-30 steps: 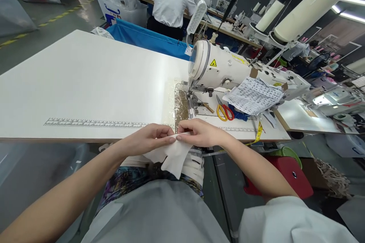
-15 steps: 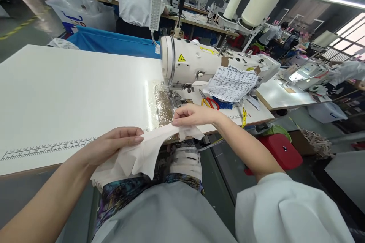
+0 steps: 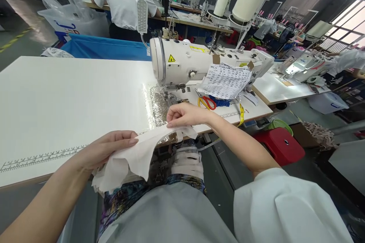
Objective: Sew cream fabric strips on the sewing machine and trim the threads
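White cloth (image 3: 134,155) stretches between the two hands at the near edge of the counter (image 3: 71,95). The left hand (image 3: 107,148) has its fingers (image 3: 129,141) together, clamped on the cloth's upper fold, with the loose end hanging below them over the lap. The right hand (image 3: 185,115) pinches the other end, fingers (image 3: 171,123) pressed together on the fabric just over the counter's edge. Just beyond the right fingers lies a shiny metal plate (image 3: 158,106), and past it stands the sewing machine (image 3: 199,62) (cream, with a yellow warning sticker). To the right of those fingers lie scissors (image 3: 207,101) with red and yellow handles, a printed paper sheet (image 3: 228,79) above them, and a yellow tape measure (image 3: 242,112) hanging off the counter. Far beyond, another person in a white shirt (image 3: 122,2) works at a separate bench.
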Tool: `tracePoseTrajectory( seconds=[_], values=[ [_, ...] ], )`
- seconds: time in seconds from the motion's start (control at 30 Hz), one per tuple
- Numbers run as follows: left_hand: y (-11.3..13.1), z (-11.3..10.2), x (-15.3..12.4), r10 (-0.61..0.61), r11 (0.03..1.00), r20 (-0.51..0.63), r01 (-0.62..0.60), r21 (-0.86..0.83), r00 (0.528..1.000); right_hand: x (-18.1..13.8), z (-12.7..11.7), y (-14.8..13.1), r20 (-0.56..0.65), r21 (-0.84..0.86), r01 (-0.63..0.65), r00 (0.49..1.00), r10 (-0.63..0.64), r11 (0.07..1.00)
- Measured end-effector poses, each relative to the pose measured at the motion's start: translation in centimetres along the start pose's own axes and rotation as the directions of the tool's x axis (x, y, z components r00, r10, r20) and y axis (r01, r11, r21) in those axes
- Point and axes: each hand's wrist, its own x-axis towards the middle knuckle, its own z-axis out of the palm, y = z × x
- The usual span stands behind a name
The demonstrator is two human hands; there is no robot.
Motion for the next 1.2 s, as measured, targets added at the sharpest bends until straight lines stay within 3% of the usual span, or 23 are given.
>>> tracePoseTrajectory(
  seconds=[0.1, 0.17, 0.3, 0.43, 0.6, 0.77, 0.93, 1.2],
  values=[
    [0.0, 0.4, -0.3, 0.049, 0.995, 0.014, -0.050, 0.083, 0.999, -0.5, 0.6, -0.2, 0.012, -0.182, 0.043, 0.999, -0.041, 0.982],
    [0.3, 1.2, -0.8, 0.127, 0.972, 0.074, -0.139, 0.191, 0.989, -0.8, 1.5, -0.6, -0.008, -0.320, 0.125, 0.991, -0.135, 0.939],
    [0.8, 3.1, -1.4, 0.242, 0.875, 0.175, -0.293, 0.385, 0.954, -1.0, 4.5, -1.3, 0.023, -0.214, 0.299, 0.953, -0.301, 0.930],
    [0.5, 3.6, -1.2, 0.279, 0.837, 0.195, -0.338, 0.431, 0.940, -0.6, 6.9, -1.1, 0.111, -0.077, 0.209, 0.974, -0.200, 0.975],
    [-0.4, 3.2, -1.5, 0.282, 0.821, 0.262, -0.373, 0.431, 0.923, -0.3, 7.3, -0.9, 0.152, 0.029, 0.142, 0.978, -0.145, 0.989],
    [-1.0, 2.9, -2.2, 0.298, 0.764, 0.251, -0.388, 0.516, 0.921, -0.6, 6.8, -1.1, 0.184, -0.017, 0.070, 0.981, -0.066, 0.997],
    [-1.9, 2.1, -2.2, 0.266, 0.799, 0.273, -0.370, 0.474, 0.924, -1.2, 6.3, -1.3, 0.223, -0.058, 0.025, 0.975, -0.011, 0.998],
    [-2.6, 0.6, -2.7, 0.308, 0.809, 0.275, -0.403, 0.429, 0.911, -2.6, 5.2, -2.3, 0.216, -0.252, 0.163, 0.970, -0.109, 0.954]
  ],
)
